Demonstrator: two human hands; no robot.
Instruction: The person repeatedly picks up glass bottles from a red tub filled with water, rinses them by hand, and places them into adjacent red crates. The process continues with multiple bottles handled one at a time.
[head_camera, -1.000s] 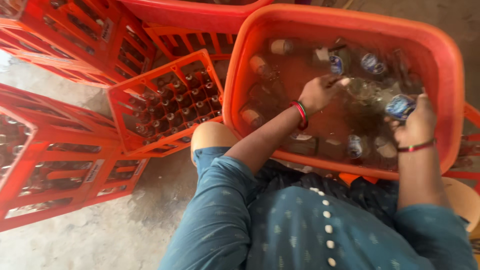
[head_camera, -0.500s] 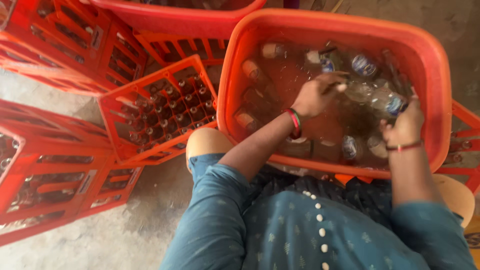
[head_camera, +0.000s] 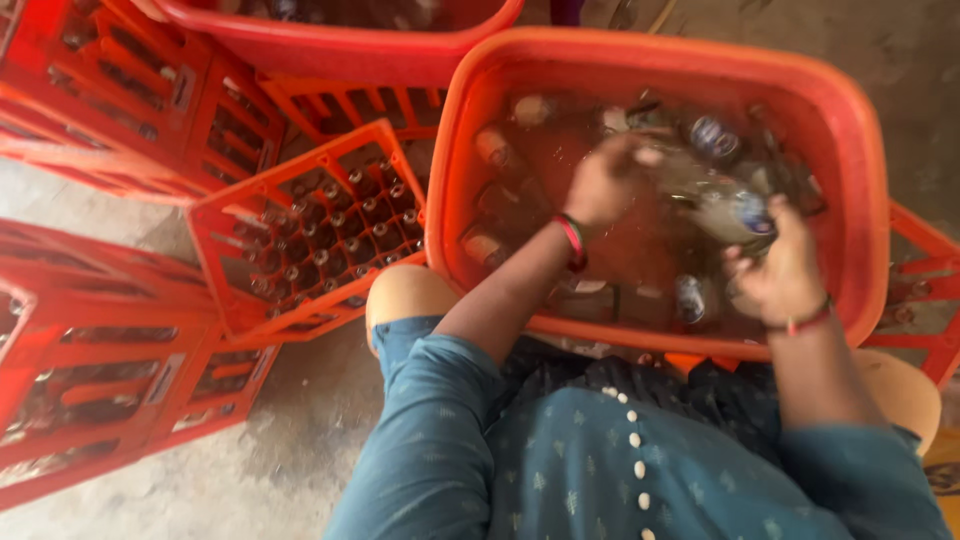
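Observation:
Both my hands reach into a large orange tub (head_camera: 860, 170) holding water and several glass bottles. My right hand (head_camera: 775, 265) grips the lower body of a clear glass bottle (head_camera: 715, 195) with a blue label, lifted on its side above the water. My left hand (head_camera: 605, 180), with red bangles at the wrist, is closed on the neck end of the same bottle. Other bottles (head_camera: 495, 148) lie sunk along the tub's left and near sides.
A red crate (head_camera: 310, 225) filled with upright bottles stands left of the tub, tilted. More red crates (head_camera: 90, 370) are stacked at far left and behind. Another red tub (head_camera: 340, 35) sits at the top. The floor is bare grey concrete (head_camera: 280, 450).
The bottle has been raised out of the water and tipped more level between both hands. The view has shifted slightly left and closer.

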